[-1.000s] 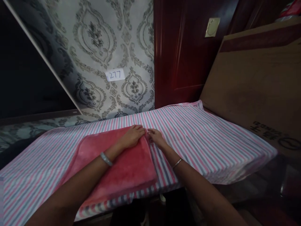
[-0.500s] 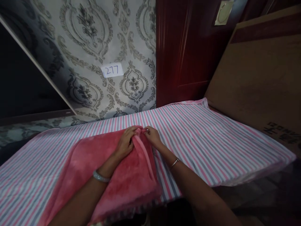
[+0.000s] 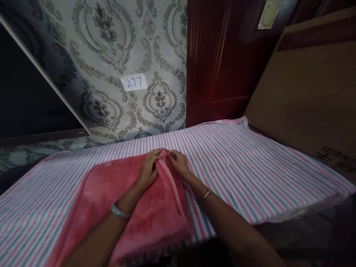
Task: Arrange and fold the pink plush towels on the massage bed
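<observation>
A plush coral-pink cushion cover (image 3: 111,185) lies flat on a striped cloth, its right side bearing a raised, folded-back edge. My left hand (image 3: 149,168) rests on the far right part of it, fingers curled over the fabric and closed on its edge. Just to the right, my right hand (image 3: 178,162) pinches the same far corner between thumb and fingers. Between the two hands a small bunched bit of pink fabric shows. Whatever the fingertips grip beyond that is too small to make out.
The pink, grey and white striped cloth (image 3: 228,159) covers the table. Behind it stand a patterned wall with a paper label (image 3: 134,82) and a dark red door (image 3: 217,55). A large cardboard box (image 3: 308,85) leans at right; a dark screen (image 3: 30,81) is at left.
My right hand has shifted slightly left, closer to my left hand, at the far corner. The view has moved a little; the left hand keeps its hold.
</observation>
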Demonstrator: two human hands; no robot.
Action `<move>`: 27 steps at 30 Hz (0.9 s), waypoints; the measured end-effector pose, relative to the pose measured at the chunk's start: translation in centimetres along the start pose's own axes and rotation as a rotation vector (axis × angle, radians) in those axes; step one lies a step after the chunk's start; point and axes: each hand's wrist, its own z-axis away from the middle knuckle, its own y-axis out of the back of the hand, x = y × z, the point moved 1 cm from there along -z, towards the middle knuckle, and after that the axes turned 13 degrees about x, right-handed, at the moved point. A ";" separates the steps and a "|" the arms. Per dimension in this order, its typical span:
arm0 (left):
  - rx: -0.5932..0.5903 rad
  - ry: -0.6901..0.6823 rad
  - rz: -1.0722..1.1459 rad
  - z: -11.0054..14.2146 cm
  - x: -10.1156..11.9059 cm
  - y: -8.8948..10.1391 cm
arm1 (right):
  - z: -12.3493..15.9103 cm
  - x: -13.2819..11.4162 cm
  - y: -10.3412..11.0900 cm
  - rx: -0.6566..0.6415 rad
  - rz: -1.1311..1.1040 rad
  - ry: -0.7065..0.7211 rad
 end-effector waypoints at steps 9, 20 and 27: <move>0.028 0.063 0.008 0.0 0.1 0.1 | 1.3 -0.3 -0.3 -0.001 -0.014 0.033; 0.000 0.033 0.007 -0.1 0.4 -0.3 | 2.6 -1.6 -0.4 -0.154 0.118 0.098; -0.186 -0.047 -0.021 0.1 0.5 -0.7 | 1.5 -0.6 0.1 -0.204 -0.061 0.022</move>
